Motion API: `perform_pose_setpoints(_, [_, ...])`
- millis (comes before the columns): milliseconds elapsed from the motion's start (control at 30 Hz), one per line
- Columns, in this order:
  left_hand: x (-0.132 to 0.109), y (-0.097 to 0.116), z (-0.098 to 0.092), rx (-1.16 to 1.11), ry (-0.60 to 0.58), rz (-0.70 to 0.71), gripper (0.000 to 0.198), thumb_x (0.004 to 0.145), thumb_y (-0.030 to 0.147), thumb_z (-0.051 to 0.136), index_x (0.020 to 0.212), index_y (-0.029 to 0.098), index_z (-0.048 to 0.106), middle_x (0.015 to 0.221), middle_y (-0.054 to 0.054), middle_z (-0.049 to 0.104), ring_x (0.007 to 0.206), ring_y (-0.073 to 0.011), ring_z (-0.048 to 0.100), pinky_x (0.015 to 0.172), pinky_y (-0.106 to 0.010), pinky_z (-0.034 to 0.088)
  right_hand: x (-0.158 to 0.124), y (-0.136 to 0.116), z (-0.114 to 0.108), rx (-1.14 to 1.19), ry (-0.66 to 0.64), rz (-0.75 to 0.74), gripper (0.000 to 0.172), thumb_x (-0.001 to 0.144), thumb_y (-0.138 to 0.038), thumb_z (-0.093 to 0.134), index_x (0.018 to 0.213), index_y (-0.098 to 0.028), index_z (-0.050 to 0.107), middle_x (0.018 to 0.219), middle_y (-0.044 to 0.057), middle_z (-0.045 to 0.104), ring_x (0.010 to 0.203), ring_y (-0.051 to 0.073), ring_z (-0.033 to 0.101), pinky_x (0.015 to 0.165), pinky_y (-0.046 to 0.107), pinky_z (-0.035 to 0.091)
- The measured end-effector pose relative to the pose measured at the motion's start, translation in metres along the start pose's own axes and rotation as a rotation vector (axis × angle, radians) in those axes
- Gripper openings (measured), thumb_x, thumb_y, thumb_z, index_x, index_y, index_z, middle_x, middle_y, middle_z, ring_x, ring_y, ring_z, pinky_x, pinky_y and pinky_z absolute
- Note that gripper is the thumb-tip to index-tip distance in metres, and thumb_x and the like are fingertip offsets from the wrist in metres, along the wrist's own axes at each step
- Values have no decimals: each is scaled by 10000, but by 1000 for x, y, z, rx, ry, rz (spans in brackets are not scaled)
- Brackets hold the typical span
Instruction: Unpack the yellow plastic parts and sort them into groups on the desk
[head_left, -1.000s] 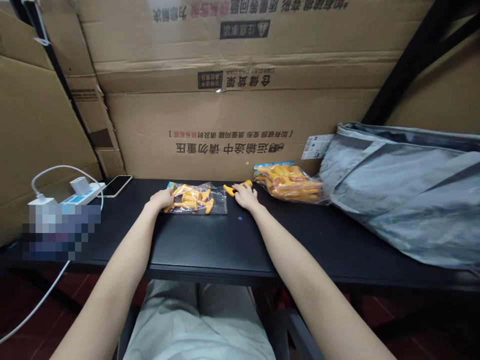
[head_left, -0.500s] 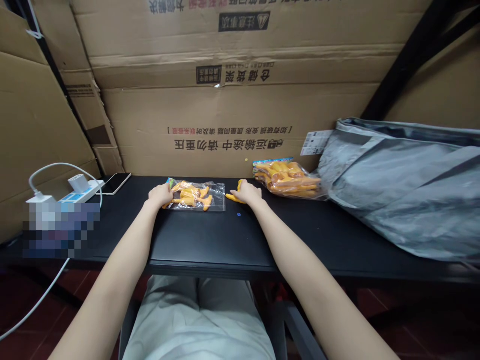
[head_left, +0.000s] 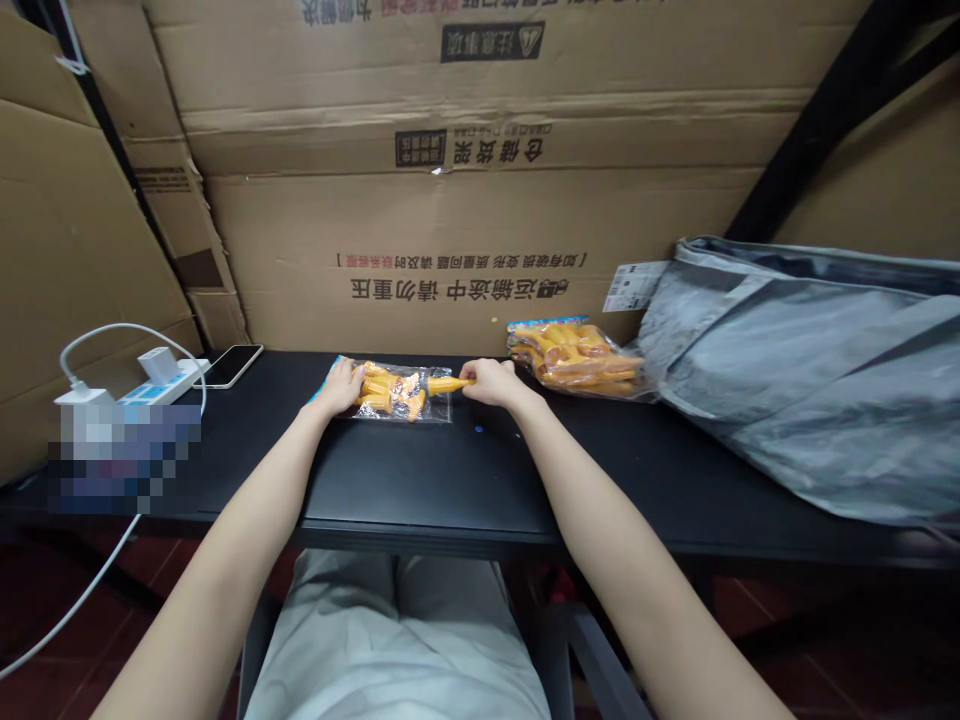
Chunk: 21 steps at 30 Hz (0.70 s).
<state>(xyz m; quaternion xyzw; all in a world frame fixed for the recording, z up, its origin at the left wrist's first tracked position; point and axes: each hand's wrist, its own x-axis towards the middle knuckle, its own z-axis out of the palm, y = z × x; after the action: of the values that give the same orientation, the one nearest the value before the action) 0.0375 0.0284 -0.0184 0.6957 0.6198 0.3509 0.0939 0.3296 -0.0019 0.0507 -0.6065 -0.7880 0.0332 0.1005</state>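
Note:
A clear plastic bag point(head_left: 439, 408) with several orange-yellow plastic pieces point(head_left: 384, 390) lies flat on the black table point(head_left: 420, 480). Over its left end is my left hand point(head_left: 341, 388), closed on the bag and the pieces under it; some fingertips are hidden. My right hand point(head_left: 491, 383) pinches one loose orange-yellow plastic piece point(head_left: 448, 384). Its narrow part points left, across the right end of the bag; I cannot tell whether it lies inside or on top. The piece's exact kind is unclear.
A fuller bag of orange-yellow pieces point(head_left: 574, 358) sits at the back right, beside a large grey bag point(head_left: 787, 370). On the left are a phone point(head_left: 234, 366), a power strip point(head_left: 169, 382) and a white cable point(head_left: 127, 328). Cardboard point(head_left: 480, 220) stands behind.
My right hand has turned the loose piece and brought its narrow part left over the bag's right end. My left hand has shifted right, further onto the bag.

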Motion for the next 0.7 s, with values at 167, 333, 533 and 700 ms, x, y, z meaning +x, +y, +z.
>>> perform_pose_setpoints(167, [2,-5,5,-236,-38,-93,424,916,401,369,1197,123,522,1364,-184,500,1351,-276,396,1149,-411,257,-4,-12,3,89,-84,-55,188,707,-134,592,857,-200,685,885,26,713,878,202,625,864,352,350])
perform_pose_setpoints(333, [2,-3,6,-366,-24,-148,401,919,426,390,1198,172,524,1367,-139,516,1355,-253,392,1158,-388,237,-3,-7,4,211,-125,-76,159,698,-147,628,824,-204,707,744,-7,696,699,151,609,771,300,390])
perform_pose_setpoints(533, [0,5,3,-435,-44,-173,428,948,423,328,1177,133,543,1313,-161,550,1316,-251,441,1124,-379,305,8,8,15,382,7,-144,154,685,-215,676,821,-177,737,665,0,671,610,133,571,634,251,413])
perform_pose_setpoints(700, [-3,8,-2,-529,-55,-199,453,952,436,320,1229,138,518,1330,-160,554,1341,-249,410,1121,-376,313,17,7,34,561,9,-238,208,687,-242,690,860,-151,760,672,14,690,578,127,571,578,234,429])
